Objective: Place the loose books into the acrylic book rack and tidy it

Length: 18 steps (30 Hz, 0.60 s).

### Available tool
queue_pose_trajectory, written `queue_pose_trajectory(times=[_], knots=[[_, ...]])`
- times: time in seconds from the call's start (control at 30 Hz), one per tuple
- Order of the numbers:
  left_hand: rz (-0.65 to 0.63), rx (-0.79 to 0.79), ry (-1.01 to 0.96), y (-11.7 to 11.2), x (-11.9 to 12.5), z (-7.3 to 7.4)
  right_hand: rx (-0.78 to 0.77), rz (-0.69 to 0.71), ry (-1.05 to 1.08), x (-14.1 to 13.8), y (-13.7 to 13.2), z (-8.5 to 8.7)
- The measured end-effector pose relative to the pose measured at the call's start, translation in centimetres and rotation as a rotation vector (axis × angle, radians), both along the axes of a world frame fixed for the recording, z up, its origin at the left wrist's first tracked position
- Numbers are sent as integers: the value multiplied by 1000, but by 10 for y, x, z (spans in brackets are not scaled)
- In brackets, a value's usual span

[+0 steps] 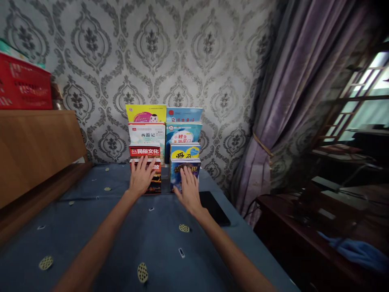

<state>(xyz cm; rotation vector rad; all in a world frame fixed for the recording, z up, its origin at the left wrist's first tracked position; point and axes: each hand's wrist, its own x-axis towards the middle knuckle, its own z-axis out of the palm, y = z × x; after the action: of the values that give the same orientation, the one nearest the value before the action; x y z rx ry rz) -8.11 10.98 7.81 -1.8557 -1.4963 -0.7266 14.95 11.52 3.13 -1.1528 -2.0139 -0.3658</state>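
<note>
Two rows of upright books stand on the blue cloth [121, 243], rising in steps toward the wall. My left hand [141, 176] lies with fingers extended against the front of a red and dark book [156, 182] in the left row. Behind that come a red book [145, 151], a white book [147, 134] and a yellow book [133, 111]. On the right, my right hand [190, 192] rests its outstretched fingers on a dark blue book [176, 173], partly covering it. A yellow and blue book [185, 151], a teal book [194, 132] and a light blue book [184, 114] stand behind.
A flat black object [214, 209] lies right of my right hand. At left are a wooden board [39, 146] and a red basket [27, 83]. A tied purple curtain [270, 117] hangs at right, near a dark reddish table [282, 227] with a blue cloth bundle [358, 251].
</note>
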Motion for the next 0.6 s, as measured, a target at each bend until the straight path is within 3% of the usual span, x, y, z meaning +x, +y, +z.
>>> queue_pose_trajectory(times=[0.1,0.23,0.6], knots=[[10,8,11,-1,3,1,5,-30,1,-12,15,23],[-6,22,0,1,4,0,-9,-47,-12,-16,27,36],[11,115,-63,13,8,-8,90,-118,137,-32,50,26]])
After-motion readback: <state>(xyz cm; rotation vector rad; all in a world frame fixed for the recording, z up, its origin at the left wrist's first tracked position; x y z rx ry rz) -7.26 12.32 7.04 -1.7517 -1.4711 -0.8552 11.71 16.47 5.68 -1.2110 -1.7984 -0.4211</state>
